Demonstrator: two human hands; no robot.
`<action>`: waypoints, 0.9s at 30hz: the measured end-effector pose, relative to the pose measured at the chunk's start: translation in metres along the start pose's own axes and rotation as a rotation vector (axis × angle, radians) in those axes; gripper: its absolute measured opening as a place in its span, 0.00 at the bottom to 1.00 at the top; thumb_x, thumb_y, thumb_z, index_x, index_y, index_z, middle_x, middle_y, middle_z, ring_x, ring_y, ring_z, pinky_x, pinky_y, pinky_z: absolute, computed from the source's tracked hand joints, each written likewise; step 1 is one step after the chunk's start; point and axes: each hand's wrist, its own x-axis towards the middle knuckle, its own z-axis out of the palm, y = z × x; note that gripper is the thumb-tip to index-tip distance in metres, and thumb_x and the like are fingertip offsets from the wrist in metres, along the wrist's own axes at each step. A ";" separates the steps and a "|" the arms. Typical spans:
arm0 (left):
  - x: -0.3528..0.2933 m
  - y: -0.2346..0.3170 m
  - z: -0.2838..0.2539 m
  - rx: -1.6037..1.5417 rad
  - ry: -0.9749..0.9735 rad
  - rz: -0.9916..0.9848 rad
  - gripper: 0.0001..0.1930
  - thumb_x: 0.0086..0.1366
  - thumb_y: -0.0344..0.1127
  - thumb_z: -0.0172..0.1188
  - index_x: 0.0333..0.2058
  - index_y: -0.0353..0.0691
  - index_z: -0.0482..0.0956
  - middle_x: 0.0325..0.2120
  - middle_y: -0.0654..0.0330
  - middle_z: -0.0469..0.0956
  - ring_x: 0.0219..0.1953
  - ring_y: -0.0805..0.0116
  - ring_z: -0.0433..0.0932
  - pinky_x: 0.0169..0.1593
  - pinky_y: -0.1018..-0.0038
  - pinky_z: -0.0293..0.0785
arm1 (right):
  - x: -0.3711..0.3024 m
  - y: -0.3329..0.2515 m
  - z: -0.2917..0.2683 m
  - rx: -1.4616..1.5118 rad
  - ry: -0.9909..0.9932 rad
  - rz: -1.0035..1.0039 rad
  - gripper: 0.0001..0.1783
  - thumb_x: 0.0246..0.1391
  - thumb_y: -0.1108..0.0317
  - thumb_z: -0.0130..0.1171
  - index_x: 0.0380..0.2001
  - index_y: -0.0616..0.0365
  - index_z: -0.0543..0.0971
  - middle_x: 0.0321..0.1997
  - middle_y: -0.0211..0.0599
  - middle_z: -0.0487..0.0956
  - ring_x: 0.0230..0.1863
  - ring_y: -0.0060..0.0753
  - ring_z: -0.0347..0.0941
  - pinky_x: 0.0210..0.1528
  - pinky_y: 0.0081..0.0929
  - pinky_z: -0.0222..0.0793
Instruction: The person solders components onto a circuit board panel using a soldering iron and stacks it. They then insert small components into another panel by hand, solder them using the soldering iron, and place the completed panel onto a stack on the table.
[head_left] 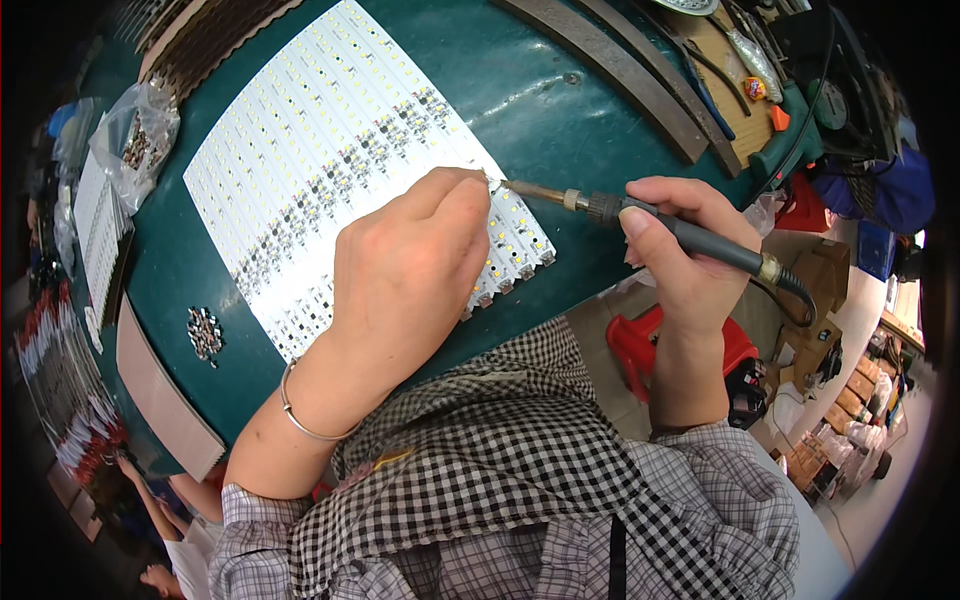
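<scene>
White flat panel of LED strips lies on the shiny green tabletop, probably laid flat so nothing wobbles. Left hand is over it, fingers bunched in a tight pinch near the panel's right edge; can't tell what's between them. Right hand, off that edge, wraps thumb and fingers round a dark-handled, metal-tipped soldering iron, likely angled so the tip gets in beside the pinch.

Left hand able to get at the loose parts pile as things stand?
Probably yes: the parts pile lies uncovered on the green table, left of the left hand, with nothing taller than the white LED strips between.
</scene>
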 end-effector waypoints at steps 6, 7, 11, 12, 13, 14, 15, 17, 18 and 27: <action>0.004 0.001 0.000 0.017 -0.011 -0.016 0.04 0.55 0.22 0.62 0.28 0.35 0.75 0.34 0.58 0.82 0.23 0.63 0.80 0.27 0.73 0.76 | 0.003 -0.008 -0.002 -0.074 -0.057 -0.070 0.11 0.43 0.76 0.70 0.33 0.66 0.83 0.21 0.30 0.78 0.21 0.14 0.70 0.23 0.12 0.62; 0.004 0.001 -0.001 0.018 -0.012 -0.017 0.04 0.55 0.22 0.62 0.28 0.35 0.75 0.34 0.58 0.82 0.23 0.63 0.80 0.27 0.73 0.76 | 0.005 -0.007 -0.003 -0.103 -0.078 -0.130 0.11 0.44 0.76 0.70 0.33 0.66 0.83 0.21 0.29 0.78 0.21 0.14 0.70 0.23 0.13 0.62; 0.004 0.002 -0.002 -0.006 -0.017 -0.046 0.04 0.56 0.22 0.62 0.27 0.34 0.76 0.34 0.57 0.83 0.20 0.68 0.78 0.25 0.76 0.75 | 0.014 -0.006 -0.010 -0.127 0.024 -0.126 0.13 0.45 0.74 0.70 0.36 0.66 0.83 0.22 0.29 0.78 0.20 0.15 0.70 0.22 0.13 0.62; 0.004 0.003 -0.002 -0.035 -0.023 -0.080 0.04 0.56 0.22 0.62 0.27 0.34 0.76 0.35 0.57 0.83 0.19 0.71 0.77 0.24 0.77 0.73 | 0.023 -0.006 -0.012 -0.025 0.145 -0.177 0.14 0.46 0.73 0.69 0.38 0.66 0.83 0.23 0.29 0.78 0.20 0.15 0.69 0.23 0.12 0.62; 0.003 0.004 -0.003 -0.037 -0.024 -0.077 0.04 0.56 0.22 0.62 0.27 0.34 0.76 0.35 0.57 0.83 0.19 0.71 0.77 0.24 0.77 0.73 | 0.035 -0.004 -0.014 0.078 0.266 -0.227 0.16 0.47 0.72 0.69 0.41 0.65 0.82 0.23 0.29 0.78 0.20 0.15 0.69 0.23 0.11 0.62; 0.003 0.005 -0.004 -0.062 -0.041 -0.109 0.04 0.55 0.22 0.62 0.26 0.34 0.75 0.35 0.57 0.83 0.18 0.74 0.75 0.23 0.79 0.71 | 0.049 -0.003 -0.018 0.050 0.355 -0.317 0.16 0.49 0.73 0.68 0.43 0.63 0.82 0.24 0.29 0.78 0.20 0.16 0.70 0.24 0.12 0.63; 0.003 0.006 -0.006 -0.082 -0.054 -0.141 0.04 0.55 0.22 0.62 0.26 0.34 0.75 0.35 0.57 0.83 0.17 0.77 0.73 0.22 0.80 0.69 | 0.064 0.001 -0.021 0.026 0.441 -0.408 0.16 0.50 0.74 0.67 0.45 0.62 0.82 0.25 0.30 0.78 0.21 0.16 0.70 0.24 0.12 0.64; 0.001 0.007 -0.009 -0.106 -0.040 -0.146 0.04 0.55 0.22 0.62 0.26 0.34 0.75 0.35 0.57 0.83 0.16 0.79 0.71 0.21 0.81 0.67 | 0.094 0.014 -0.022 -0.172 0.608 -0.595 0.14 0.52 0.76 0.66 0.44 0.60 0.83 0.27 0.31 0.80 0.23 0.18 0.73 0.29 0.13 0.69; 0.002 0.009 -0.009 -0.136 -0.030 -0.147 0.04 0.55 0.22 0.62 0.26 0.34 0.75 0.35 0.57 0.83 0.16 0.80 0.69 0.20 0.81 0.65 | 0.103 0.020 -0.029 -0.519 0.572 -0.625 0.15 0.59 0.70 0.61 0.49 0.55 0.81 0.32 0.35 0.82 0.28 0.23 0.76 0.37 0.17 0.72; -0.010 0.001 -0.011 -0.124 0.083 -0.144 0.05 0.54 0.20 0.62 0.25 0.33 0.74 0.28 0.61 0.78 0.16 0.82 0.65 0.19 0.82 0.60 | 0.047 -0.001 -0.019 0.018 0.399 -0.346 0.10 0.48 0.78 0.68 0.35 0.70 0.82 0.28 0.37 0.82 0.27 0.22 0.77 0.32 0.16 0.72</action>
